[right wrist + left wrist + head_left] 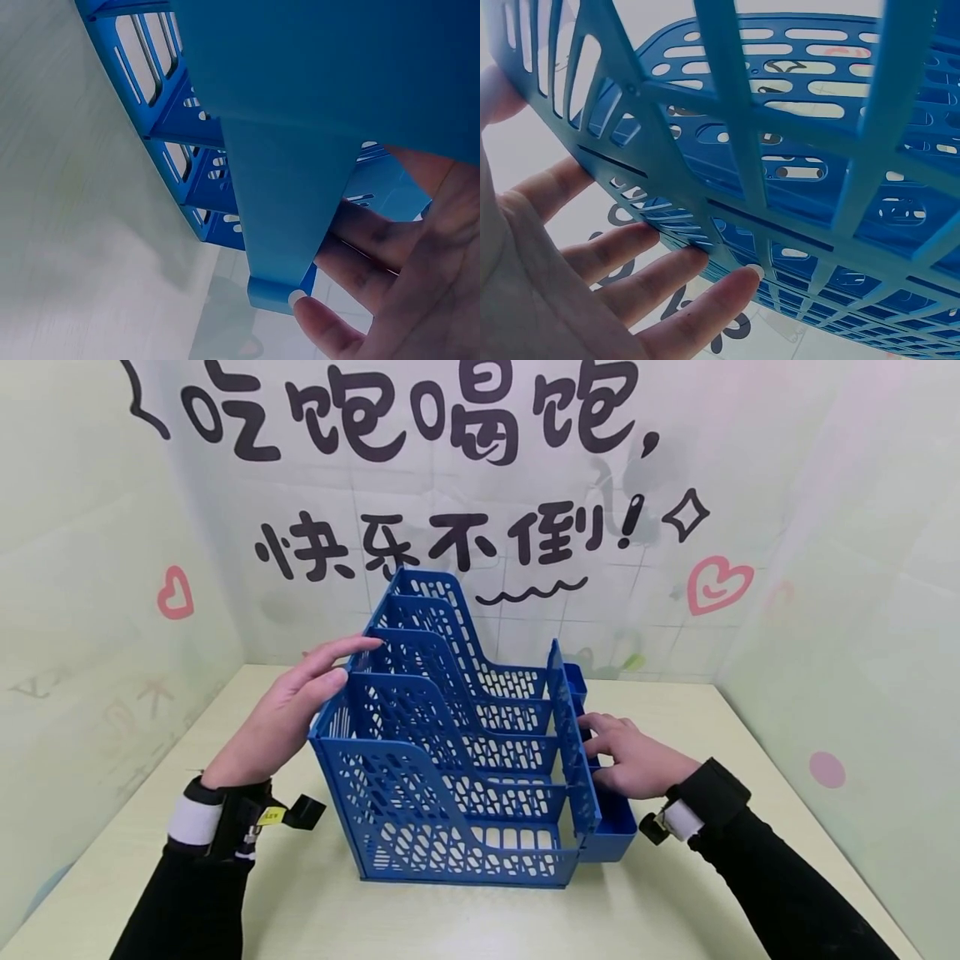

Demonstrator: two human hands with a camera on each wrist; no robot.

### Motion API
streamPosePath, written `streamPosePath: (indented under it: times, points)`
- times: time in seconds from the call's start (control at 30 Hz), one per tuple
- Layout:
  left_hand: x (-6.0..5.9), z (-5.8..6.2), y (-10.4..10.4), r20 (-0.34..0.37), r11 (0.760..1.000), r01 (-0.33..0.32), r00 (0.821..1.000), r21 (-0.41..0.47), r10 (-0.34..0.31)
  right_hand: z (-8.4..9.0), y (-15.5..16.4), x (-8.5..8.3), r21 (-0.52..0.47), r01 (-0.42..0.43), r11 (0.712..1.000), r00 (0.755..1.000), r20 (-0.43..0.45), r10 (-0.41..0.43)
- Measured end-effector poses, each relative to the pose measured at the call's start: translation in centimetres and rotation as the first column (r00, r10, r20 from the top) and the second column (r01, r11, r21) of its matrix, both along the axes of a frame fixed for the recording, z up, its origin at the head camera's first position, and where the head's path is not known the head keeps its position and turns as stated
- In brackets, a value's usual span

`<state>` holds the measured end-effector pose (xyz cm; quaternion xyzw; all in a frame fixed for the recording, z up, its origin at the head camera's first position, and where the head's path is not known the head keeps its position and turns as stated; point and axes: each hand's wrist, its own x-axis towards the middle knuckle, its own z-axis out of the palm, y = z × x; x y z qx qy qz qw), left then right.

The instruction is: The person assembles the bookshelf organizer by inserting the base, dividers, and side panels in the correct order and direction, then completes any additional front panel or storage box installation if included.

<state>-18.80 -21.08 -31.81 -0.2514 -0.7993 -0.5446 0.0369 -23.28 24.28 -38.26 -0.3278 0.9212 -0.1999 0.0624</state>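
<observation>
A blue plastic file rack with several upright slotted dividers stands on the table between my hands. My left hand is at its tall left side, with fingers spread along the slatted wall. In the left wrist view the fairly straight fingers touch that wall. A narrow blue side tray with box sections runs along the rack's low right face. My right hand reaches over this tray, its fingers spread inside. The right wrist view shows fingers behind a blue strip, some tips hidden.
The pale table extends around the rack. Behind it hangs a white backdrop with large dark lettering, and light curtain-like sides enclose the table left and right. Both wrists wear black straps with small devices.
</observation>
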Motion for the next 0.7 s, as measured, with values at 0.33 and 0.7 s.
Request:
streamPosePath:
  times: [0.33, 0.7]
  points:
    - [0.0, 0.2, 0.1, 0.006, 1.0, 0.007, 1.0, -0.002, -0.007, 0.1, -0.2, 0.0, 0.07, 0.001, 0.998, 1.0, -0.016, 0.0]
    - [0.0, 0.1, 0.1, 0.01, 1.0, 0.008, 1.0, 0.018, -0.008, 0.2, -1.1, 0.4, 0.18, 0.005, 0.984, 0.996, -0.087, 0.01]
